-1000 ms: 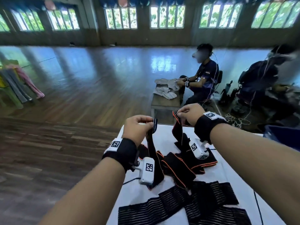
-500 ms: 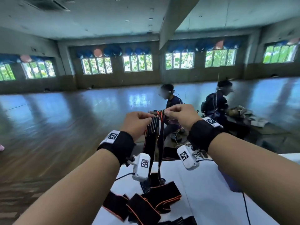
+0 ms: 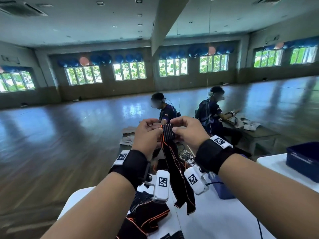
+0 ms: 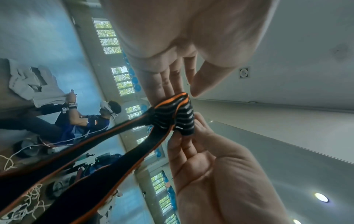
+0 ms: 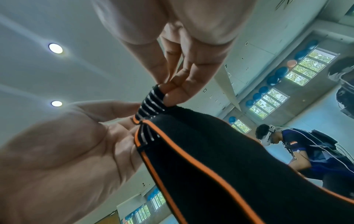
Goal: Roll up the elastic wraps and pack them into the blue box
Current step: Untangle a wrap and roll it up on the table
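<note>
Since a moment earlier, the black elastic wrap with orange edging [image 3: 170, 152] has been raised clear of the white table [image 3: 224, 219], its striped end folded over. It is pinched between the left hand [image 3: 146, 135] and the right hand [image 3: 189, 131], tails hanging. A wooden-floored hall with windows is seen behind. The blue plastic box [image 3: 303, 160] sits at right; more wraps [image 3: 146, 216] lie below.

You are not wearing or holding anything with readable words or numbers. Your wristbands [image 3: 213, 154] and the small white cameras [image 3: 161, 185] under them are showing only black-and-white square code markers, no letters.
</note>
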Demonstrator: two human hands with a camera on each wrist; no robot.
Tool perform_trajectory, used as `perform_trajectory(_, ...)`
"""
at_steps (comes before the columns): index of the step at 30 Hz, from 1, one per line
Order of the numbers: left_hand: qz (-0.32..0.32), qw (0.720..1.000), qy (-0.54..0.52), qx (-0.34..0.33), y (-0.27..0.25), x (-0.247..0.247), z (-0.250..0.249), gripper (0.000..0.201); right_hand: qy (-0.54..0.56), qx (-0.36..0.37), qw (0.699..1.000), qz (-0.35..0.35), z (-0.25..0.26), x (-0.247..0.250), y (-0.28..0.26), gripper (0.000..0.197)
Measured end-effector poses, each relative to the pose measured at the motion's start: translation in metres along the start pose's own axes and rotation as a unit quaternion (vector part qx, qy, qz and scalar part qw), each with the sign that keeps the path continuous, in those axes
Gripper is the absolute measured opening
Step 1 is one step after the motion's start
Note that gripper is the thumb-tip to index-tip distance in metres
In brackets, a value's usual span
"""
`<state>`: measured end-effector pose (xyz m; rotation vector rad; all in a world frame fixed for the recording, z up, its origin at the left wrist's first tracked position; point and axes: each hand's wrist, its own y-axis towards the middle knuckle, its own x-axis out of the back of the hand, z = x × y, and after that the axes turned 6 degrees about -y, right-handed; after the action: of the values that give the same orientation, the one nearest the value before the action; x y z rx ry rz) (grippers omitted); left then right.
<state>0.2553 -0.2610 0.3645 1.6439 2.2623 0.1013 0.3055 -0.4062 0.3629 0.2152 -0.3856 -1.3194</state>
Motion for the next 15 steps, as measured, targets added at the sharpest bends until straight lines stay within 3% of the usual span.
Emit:
perform_trajectory(5, -0.005, 1.000, -0.016, -0.018, -0.003, -0.020, 0.007, 0.023, -0.014, 0.006, 1.000, -0.026, -0.001, 0.018, -0.010, 0.015)
perform_trajectory(8, -0.017, 0.999, -0.026, -0.009, -0.004, -0.028, 0.010, 0.015, -0.082, 0.037, 0.994, -0.060, -0.008, 0.025, -0.014, 0.011)
perform_trajectory(15, -0.029, 0.999, -0.030, -0.003, -0.009, -0.041, 0.012, 0.010, -0.204, 0.075, 0.973, -0.077, -0.037, 0.022, -0.057, 0.052)
